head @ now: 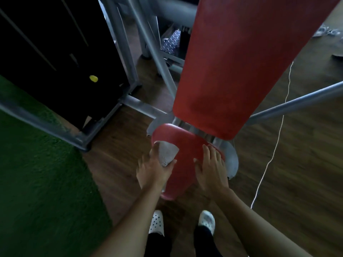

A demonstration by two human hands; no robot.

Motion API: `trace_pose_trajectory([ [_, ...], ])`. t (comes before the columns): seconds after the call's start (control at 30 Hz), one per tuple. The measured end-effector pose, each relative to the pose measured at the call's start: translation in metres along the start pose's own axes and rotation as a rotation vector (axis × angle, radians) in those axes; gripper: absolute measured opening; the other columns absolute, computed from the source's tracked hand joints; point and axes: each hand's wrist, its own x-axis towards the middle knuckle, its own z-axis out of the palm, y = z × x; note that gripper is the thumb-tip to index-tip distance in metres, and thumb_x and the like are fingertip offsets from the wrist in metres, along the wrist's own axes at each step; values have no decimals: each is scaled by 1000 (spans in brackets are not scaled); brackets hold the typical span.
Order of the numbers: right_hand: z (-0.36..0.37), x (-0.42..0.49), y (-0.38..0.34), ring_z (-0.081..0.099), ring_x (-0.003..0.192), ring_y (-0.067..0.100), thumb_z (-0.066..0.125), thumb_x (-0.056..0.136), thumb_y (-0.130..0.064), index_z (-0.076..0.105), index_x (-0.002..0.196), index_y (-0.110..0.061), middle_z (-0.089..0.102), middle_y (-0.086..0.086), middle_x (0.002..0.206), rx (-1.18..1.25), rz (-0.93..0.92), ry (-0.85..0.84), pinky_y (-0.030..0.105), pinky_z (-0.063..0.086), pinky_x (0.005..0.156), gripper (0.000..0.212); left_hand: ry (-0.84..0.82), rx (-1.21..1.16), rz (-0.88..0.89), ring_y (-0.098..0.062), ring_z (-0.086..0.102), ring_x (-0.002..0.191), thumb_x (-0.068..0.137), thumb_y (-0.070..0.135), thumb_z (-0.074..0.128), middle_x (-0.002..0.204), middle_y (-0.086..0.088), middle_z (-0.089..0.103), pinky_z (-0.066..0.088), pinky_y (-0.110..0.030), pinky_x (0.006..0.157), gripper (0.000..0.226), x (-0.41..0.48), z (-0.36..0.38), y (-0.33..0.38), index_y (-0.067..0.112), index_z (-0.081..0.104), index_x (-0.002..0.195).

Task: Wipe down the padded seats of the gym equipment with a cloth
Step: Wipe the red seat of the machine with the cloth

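A small red padded seat point(182, 154) sits low in front of me, below a long red padded backrest point(241, 62) that rises toward the top of the view. My left hand point(154, 167) presses a white cloth point(167, 152) onto the seat's left side. My right hand point(211, 167) lies flat on the seat's right side, fingers spread, holding nothing.
Grey steel frame tubes point(297, 102) run around the seat. A black weight stack point(61, 52) with a yellow pin point(93, 78) stands at the left. Green turf point(37, 173) covers the left floor, wood flooring the right. A white cord point(274, 149) hangs at right. My white shoes point(156, 221) are below.
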Motion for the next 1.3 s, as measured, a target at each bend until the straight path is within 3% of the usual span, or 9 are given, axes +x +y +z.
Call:
trace_pose_trajectory([
  [0.1, 21, 25, 19, 43, 129, 37, 36, 93, -42, 41, 136, 0, 47, 22, 138, -11, -1, -4, 46, 34, 107, 60, -13, 47, -6, -32, 53, 115, 69, 67, 65, 124, -11, 56, 49, -42, 83, 88, 19, 31, 9, 37, 24, 141],
  [0.23, 59, 51, 54, 34, 137, 35, 47, 95, -34, 33, 142, 0, 38, 22, 146, -3, -23, -67, 44, 25, 112, 59, -50, 118, -10, -31, 46, 118, 73, 65, 62, 130, -12, 48, 45, -45, 90, 90, 42, 80, 13, 35, 17, 145],
  [0.33, 84, 64, 77, 27, 140, 33, 30, 93, -46, 28, 144, 0, 33, 21, 149, -25, -73, -96, 43, 20, 115, 68, -132, 204, -2, -31, 38, 124, 78, 68, 52, 138, -14, 39, 39, -46, 98, 88, 50, 115, 12, 32, 11, 147],
  [0.5, 116, 81, 110, 22, 143, 30, 17, 92, -51, 25, 147, -4, 28, 18, 153, -85, -118, -103, 37, 4, 113, 73, -135, 276, 200, -41, 5, 144, 86, 71, 26, 160, -8, 0, 15, -62, 109, 75, 42, 156, -4, 37, 6, 150],
  [0.67, 141, 89, 125, 17, 144, 28, 18, 96, -50, 22, 148, -4, 23, 16, 155, -74, -143, -97, 40, 7, 117, 70, -107, 290, 503, -39, 17, 143, 91, 62, 30, 159, 1, 15, 31, -68, 98, 58, 58, 167, -22, 42, 23, 146],
  [0.93, 150, 91, 130, 18, 143, 25, 27, 97, -44, 26, 146, -2, 26, 18, 153, -53, -157, -39, 38, 9, 118, 65, -17, 310, 54, -35, 18, 141, 83, 63, 22, 154, 1, 26, 24, -62, 102, 59, 152, 181, -3, 43, 35, 138],
  [1.17, 150, 98, 125, 14, 145, 26, 24, 96, -49, 19, 149, -4, 21, 17, 155, -34, -152, -76, 38, 8, 118, 70, -84, 326, 457, -37, 24, 140, 90, 59, 34, 156, -3, 24, 33, -60, 95, 54, 104, 179, -19, 39, 37, 140],
  [1.23, 149, 101, 123, 9, 146, 24, 20, 95, -51, 14, 150, -4, 15, 16, 157, -19, -156, -104, 36, 5, 117, 73, -71, 341, 418, -36, 29, 138, 88, 57, 35, 154, -3, 29, 36, -59, 93, 54, 129, 175, -27, 39, 37, 138],
  [1.3, 148, 103, 123, 8, 146, 23, 18, 94, -52, 12, 150, -4, 13, 16, 157, -17, -177, -117, 35, 4, 117, 74, -18, 316, 202, -33, 30, 136, 88, 55, 39, 151, -1, 30, 36, -59, 94, 50, 161, 175, -25, 39, 37, 136],
])
